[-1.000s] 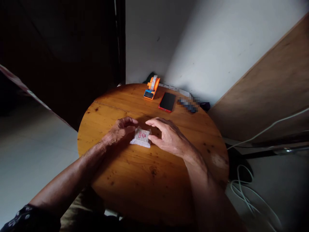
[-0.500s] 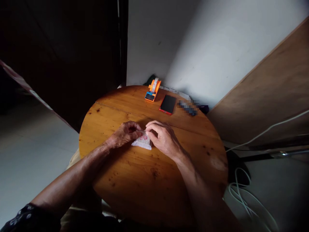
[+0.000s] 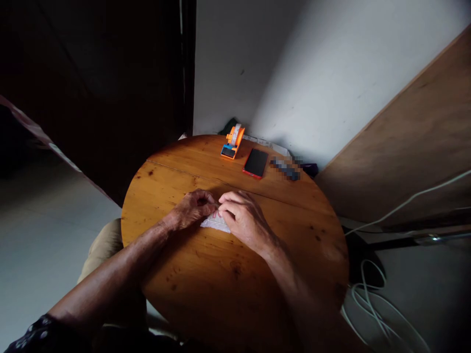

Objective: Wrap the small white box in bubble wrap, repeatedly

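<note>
A small whitish plastic-wrapped packet [image 3: 216, 223] with reddish print lies on the round wooden table [image 3: 191, 264]. My left hand [image 3: 195, 208] pinches its far left edge between thumb and fingers. From the other side, my right hand [image 3: 245, 218] bends over the packet's far right part, thumb and fingertips drawn together at its far edge. Both sets of fingertips nearly meet there and hide that edge. The packet's near side stays visible below them.
Toward the back of the table stand an orange and blue tape dispenser [image 3: 233, 141], a red-edged phone [image 3: 255, 163] and a blurred dark object [image 3: 285, 168]. A white wall [image 3: 235, 63] rises behind. White cable [image 3: 371, 299] coils on the floor at right.
My right hand has shifted slightly left over the packet, covering more of its print. My left hand keeps its pinch. The whole view has tilted slightly.
</note>
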The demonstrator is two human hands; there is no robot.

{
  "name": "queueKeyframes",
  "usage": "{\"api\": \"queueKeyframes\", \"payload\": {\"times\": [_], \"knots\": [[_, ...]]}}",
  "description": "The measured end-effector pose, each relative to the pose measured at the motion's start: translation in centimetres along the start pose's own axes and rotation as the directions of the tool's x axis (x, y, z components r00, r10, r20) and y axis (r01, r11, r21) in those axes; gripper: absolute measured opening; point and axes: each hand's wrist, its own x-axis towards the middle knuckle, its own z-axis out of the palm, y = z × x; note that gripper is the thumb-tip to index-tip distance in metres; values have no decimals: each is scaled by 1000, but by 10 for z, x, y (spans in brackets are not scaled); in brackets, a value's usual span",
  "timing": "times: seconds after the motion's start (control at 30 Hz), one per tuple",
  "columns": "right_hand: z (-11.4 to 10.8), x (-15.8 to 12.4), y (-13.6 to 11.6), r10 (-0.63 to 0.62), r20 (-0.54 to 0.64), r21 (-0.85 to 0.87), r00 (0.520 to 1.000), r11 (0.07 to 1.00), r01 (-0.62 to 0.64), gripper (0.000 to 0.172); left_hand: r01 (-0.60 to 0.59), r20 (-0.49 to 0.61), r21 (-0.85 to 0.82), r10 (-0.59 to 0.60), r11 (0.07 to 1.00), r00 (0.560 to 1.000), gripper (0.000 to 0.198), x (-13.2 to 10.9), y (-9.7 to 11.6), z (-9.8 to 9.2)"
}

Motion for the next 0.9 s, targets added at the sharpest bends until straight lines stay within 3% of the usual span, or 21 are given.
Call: {"api": "queueKeyframes", "payload": {"times": [0.17, 0.43, 0.9], "knots": [[2, -1, -7, 68, 30, -71, 997, 995, -66, 26, -28, -21, 2, 28, 1000, 999, 26, 1, 0, 1], [-3, -2, -11, 54, 31, -175, 998, 983, -48, 24, -19, -24, -7, 19, 1000, 1000, 24, -1, 2, 2], [-4, -5, -38, 1, 172, -474, 985, 877, 82, 20, 16, -25, -1, -16, 1000, 1000, 21, -2, 4, 3]]}}
